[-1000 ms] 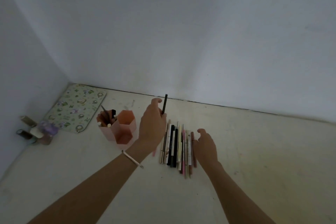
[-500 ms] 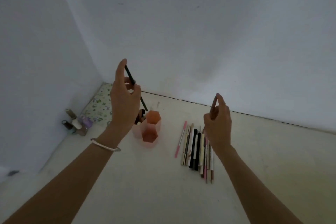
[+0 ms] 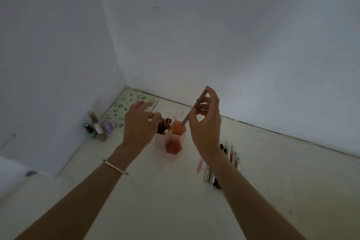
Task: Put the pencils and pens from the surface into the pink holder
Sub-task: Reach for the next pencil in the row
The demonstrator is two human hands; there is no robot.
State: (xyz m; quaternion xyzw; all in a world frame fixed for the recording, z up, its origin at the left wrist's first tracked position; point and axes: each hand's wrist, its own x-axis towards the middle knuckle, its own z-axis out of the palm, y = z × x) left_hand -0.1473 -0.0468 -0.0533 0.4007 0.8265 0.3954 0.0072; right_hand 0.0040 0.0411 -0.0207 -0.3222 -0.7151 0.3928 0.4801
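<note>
1. Closest to me, a pale bracelet (image 3: 116,166) sits on the left wrist.
2. Just right, the loose pens and pencils (image 3: 231,157) lie in a row on the surface (image 3: 155,200), half hidden under the right forearm. A pink pen (image 3: 199,165) lies at the row's left edge.
3. The pink holder (image 3: 171,149) stands upright between both hands, with dark pencils (image 3: 162,125) in its left cell.
4. The right grip (image 3: 206,126) pinches a pinkish pencil (image 3: 188,116), tilted, its tip at the rear cell's mouth.
5. The left grip (image 3: 138,124) has its fingertips at the dark pencils' tops. Pinching or loose, I can't tell.
6. Farthest back, small bottles (image 3: 97,126) and a patterned mat (image 3: 132,101) sit in the corner.
</note>
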